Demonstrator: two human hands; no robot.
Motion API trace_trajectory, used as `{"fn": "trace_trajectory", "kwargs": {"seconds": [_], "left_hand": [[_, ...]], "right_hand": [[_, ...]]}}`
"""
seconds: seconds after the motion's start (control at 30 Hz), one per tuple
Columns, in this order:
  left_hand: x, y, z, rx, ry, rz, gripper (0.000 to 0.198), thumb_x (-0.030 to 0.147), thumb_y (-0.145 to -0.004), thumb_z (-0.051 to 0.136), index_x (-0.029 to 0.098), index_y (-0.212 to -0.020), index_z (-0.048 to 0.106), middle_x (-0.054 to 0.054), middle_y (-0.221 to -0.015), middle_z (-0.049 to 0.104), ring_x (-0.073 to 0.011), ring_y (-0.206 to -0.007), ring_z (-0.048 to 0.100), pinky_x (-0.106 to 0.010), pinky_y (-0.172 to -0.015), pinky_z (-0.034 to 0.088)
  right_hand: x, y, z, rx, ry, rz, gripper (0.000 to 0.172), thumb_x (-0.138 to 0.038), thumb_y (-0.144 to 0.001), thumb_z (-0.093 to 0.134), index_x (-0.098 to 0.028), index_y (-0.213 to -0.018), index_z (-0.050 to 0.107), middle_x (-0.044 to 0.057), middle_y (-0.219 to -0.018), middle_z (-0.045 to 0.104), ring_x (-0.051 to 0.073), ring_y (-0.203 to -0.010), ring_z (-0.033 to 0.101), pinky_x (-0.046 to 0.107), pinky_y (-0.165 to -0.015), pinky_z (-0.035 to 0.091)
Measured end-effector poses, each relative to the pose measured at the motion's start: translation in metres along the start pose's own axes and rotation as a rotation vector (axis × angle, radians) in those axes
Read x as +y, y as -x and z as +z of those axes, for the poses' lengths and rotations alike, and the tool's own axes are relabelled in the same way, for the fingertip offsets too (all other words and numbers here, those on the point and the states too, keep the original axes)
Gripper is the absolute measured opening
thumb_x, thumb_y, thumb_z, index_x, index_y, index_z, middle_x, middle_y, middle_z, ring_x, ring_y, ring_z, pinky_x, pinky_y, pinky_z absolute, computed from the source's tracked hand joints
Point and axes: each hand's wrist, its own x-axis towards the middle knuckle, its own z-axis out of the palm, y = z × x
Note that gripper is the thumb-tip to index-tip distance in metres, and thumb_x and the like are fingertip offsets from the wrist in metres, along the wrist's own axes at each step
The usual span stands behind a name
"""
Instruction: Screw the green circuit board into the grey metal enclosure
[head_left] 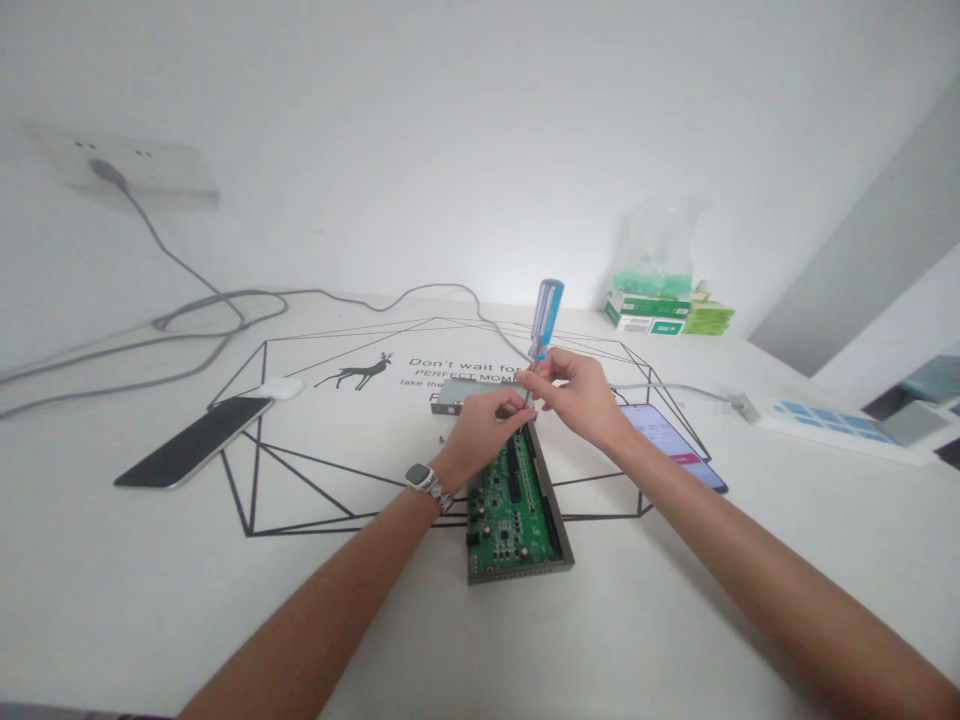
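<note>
A screwdriver [547,312] with a clear and blue handle stands nearly upright, its tip pointing down at the far end of an open device. My right hand [581,392] grips it just below the handle. Thumb and fingers of my left hand [484,430] pinch around the lower shaft, hiding the tip and whatever is under it. Below them lies a green circuit board [514,510] seated in a grey metal casing [559,530]. Beyond my left hand, a silvery metal cover [454,395] rests on the table, partly hidden.
A dark keyboard-like slab [191,445] and a white mouse [283,389] lie left. To the right are a phone [671,445] and a white power strip [832,425]. Small boxes [649,310] with a clear bag stand at the wall. A grey cable [375,303] crosses the back.
</note>
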Motion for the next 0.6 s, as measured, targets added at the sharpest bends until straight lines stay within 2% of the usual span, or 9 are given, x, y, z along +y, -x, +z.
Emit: {"fn": "trace_trajectory", "kwargs": {"seconds": [0.13,0.2,0.27,0.4,0.5,0.6], "left_hand": [[-0.002,-0.001,-0.003,-0.068,0.033,0.002,0.016,0.030,-0.087,0.065,0.017,-0.082,0.072,-0.003,-0.083,0.078,-0.0189,-0.077,0.070,-0.031,-0.078,0.055],[-0.001,-0.002,-0.005,-0.100,0.033,0.005,0.018,0.031,-0.089,0.063,0.017,-0.084,0.074,-0.003,-0.083,0.078,-0.0188,-0.078,0.070,-0.031,-0.078,0.055],[0.001,-0.002,-0.007,-0.137,0.016,0.010,0.021,0.031,-0.091,0.061,0.017,-0.086,0.075,-0.002,-0.083,0.078,-0.0187,-0.078,0.069,-0.031,-0.078,0.055],[0.001,-0.001,-0.005,-0.153,0.006,0.023,0.022,0.031,-0.093,0.056,0.017,-0.089,0.074,-0.003,-0.088,0.079,-0.0193,-0.083,0.071,-0.031,-0.080,0.056],[-0.001,0.001,0.000,-0.071,0.047,0.013,0.016,0.032,-0.089,0.062,0.018,-0.093,0.070,-0.004,-0.092,0.078,-0.0197,-0.086,0.072,-0.032,-0.084,0.057],[-0.003,0.002,0.005,0.015,0.050,-0.006,0.016,0.033,-0.082,0.073,0.019,-0.087,0.066,-0.002,-0.083,0.075,-0.0182,-0.079,0.070,-0.031,-0.079,0.058]], "right_hand": [[-0.008,-0.004,-0.011,-0.181,-0.043,0.050,0.027,-0.041,-0.084,0.070,-0.016,-0.092,0.072,0.009,-0.094,0.076,0.015,-0.067,0.067,0.026,-0.051,0.051],[-0.011,-0.006,-0.015,-0.244,-0.074,0.073,0.026,-0.039,-0.084,0.068,-0.015,-0.092,0.074,0.011,-0.105,0.076,0.015,-0.067,0.068,0.025,-0.048,0.050],[-0.011,-0.006,-0.018,-0.265,-0.096,0.081,0.026,-0.038,-0.083,0.067,-0.015,-0.091,0.076,0.011,-0.107,0.076,0.014,-0.066,0.068,0.024,-0.048,0.050],[-0.006,-0.005,-0.015,-0.207,-0.071,0.059,0.025,-0.038,-0.083,0.068,-0.015,-0.089,0.076,0.009,-0.091,0.078,0.014,-0.062,0.066,0.026,-0.050,0.052],[-0.002,-0.004,-0.010,-0.116,-0.038,0.030,0.022,-0.037,-0.081,0.072,-0.016,-0.081,0.074,0.007,-0.084,0.077,0.015,-0.061,0.065,0.027,-0.053,0.051],[0.000,-0.003,-0.005,-0.024,-0.010,0.003,0.023,-0.038,-0.080,0.074,-0.017,-0.072,0.068,0.005,-0.074,0.073,0.015,-0.061,0.062,0.028,-0.056,0.051]]}}
